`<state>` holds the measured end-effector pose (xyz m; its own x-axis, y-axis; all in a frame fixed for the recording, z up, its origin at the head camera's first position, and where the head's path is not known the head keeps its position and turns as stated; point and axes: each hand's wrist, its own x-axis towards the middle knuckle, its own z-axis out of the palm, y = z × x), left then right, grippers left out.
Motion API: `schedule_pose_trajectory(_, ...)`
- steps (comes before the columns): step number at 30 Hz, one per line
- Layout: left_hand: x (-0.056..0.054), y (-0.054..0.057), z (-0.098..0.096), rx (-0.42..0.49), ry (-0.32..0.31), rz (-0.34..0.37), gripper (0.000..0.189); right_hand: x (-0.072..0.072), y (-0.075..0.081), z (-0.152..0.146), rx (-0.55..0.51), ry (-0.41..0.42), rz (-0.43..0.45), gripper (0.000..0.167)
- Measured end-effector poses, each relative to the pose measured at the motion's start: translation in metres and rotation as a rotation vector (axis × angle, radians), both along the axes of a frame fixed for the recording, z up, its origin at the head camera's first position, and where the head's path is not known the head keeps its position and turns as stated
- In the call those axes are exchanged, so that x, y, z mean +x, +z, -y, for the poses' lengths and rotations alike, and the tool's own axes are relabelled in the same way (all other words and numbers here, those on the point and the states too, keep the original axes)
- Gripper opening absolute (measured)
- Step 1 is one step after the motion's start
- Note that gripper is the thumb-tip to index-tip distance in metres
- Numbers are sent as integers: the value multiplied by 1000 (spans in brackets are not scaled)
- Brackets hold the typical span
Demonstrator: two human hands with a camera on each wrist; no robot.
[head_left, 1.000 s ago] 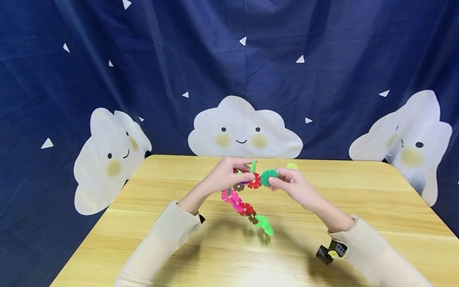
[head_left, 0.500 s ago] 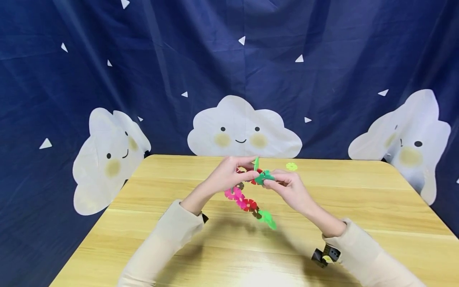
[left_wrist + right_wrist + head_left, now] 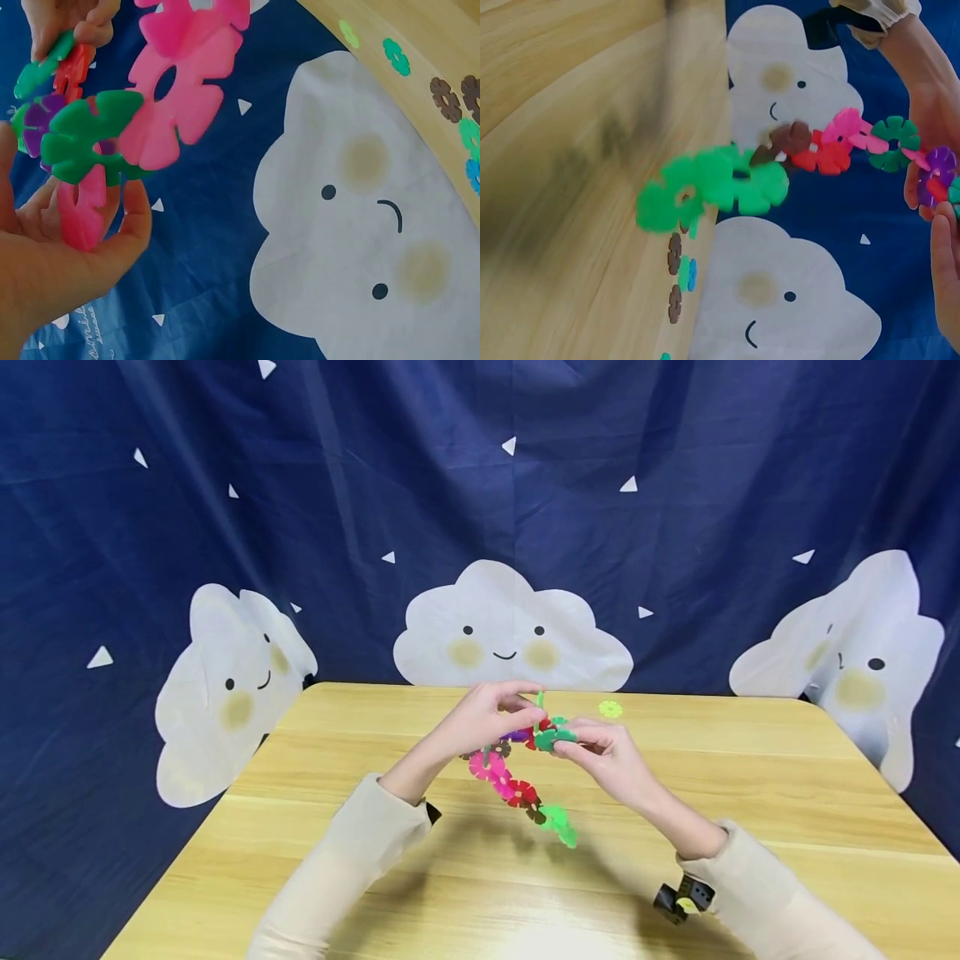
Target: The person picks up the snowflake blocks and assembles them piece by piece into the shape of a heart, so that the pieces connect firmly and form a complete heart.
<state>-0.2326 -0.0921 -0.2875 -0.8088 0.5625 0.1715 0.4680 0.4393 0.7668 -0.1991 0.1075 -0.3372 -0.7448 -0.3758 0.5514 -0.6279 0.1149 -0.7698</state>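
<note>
A chain of slotted plastic flower discs hangs over the table, with a pink disc (image 3: 487, 766) and a red disc (image 3: 521, 793) along it and bright green discs (image 3: 558, 824) at its lower end. My left hand (image 3: 491, 718) holds the chain's upper part between thumb and fingers, near a purple disc (image 3: 43, 126) and an upright light green disc (image 3: 539, 708). My right hand (image 3: 607, 752) pinches a dark green disc (image 3: 553, 741) right at the red disc (image 3: 73, 73) of the chain's upper end. The fingers hide part of that joint.
A loose yellow-green disc (image 3: 611, 709) lies near the far edge of the wooden table (image 3: 750, 777). The left wrist view shows more loose discs along an edge, among them a green disc (image 3: 397, 56) and a brown disc (image 3: 445, 100). A dark blue curtain (image 3: 675, 443) hangs behind.
The dark green disc in my right hand has moved left, from apart to right against the red disc, and now lies flatter. My left hand has shifted slightly right with the chain.
</note>
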Motion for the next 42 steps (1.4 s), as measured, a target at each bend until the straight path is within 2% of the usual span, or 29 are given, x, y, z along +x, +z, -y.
schedule_pose_trajectory(5,1,5,-2,-18,-28,38,43,0,-2,-1,-2,25,-20,9)
schedule_pose_trajectory(7,3,6,-4,-18,-26,28,42,-5,-8,-4,-4,35,-18,9)
schedule_pose_trajectory(14,5,3,-9,37,-14,-50,26,-8,-9,-7,-38,79,-3,8)
schedule_pose_trajectory(17,4,2,-9,56,-7,-50,29,-7,-9,-8,-62,96,48,9)
schedule_pose_trajectory(23,-3,-1,-1,133,-6,76,35,-7,-5,-10,-147,135,234,23)
schedule_pose_trajectory(27,-6,-2,6,217,-59,112,33,-7,5,-14,-210,84,284,29)
schedule_pose_trajectory(30,-6,-2,8,244,-118,96,32,-8,15,-15,-248,41,300,21)
schedule_pose_trajectory(32,-6,-3,8,239,-162,83,32,-9,21,-15,-252,22,296,16)
schedule_pose_trajectory(35,-6,-3,6,202,-198,78,35,-10,28,-13,-223,-8,262,28)
schedule_pose_trajectory(37,-5,-2,3,172,-205,83,36,-11,31,-11,-193,-24,219,34)
schedule_pose_trajectory(42,-1,0,-2,106,-194,110,38,-12,33,-9,-137,-46,97,31)
